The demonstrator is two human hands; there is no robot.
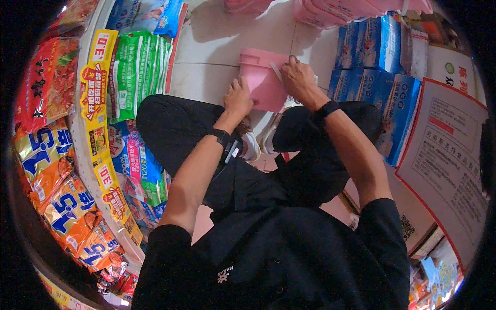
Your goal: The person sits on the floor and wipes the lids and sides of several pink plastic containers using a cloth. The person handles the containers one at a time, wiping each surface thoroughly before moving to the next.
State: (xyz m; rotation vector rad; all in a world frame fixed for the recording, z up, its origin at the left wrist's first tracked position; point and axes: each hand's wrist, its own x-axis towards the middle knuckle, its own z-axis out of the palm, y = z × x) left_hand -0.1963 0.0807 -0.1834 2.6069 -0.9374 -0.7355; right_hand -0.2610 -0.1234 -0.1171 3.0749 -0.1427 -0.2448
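Note:
A small pink plastic bucket [267, 83] is held between my knees, just above the floor or resting on it; I cannot tell which. My left hand [238, 99] grips its near left side. At the bucket's right edge, my right hand [299, 79] holds on beside the white strip-like handle [276, 73]. My shoes [252, 144] show below the bucket, between my bent legs.
More pink buckets [329, 13] stand ahead on the tiled floor [205, 50]. Blue boxes [395, 100] are stacked close on my right, beside a red-edged printed sheet [445, 155]. On my left, a shelf edge with yellow price strips [95, 97] runs past green packs [135, 73] and snack bags [69, 201].

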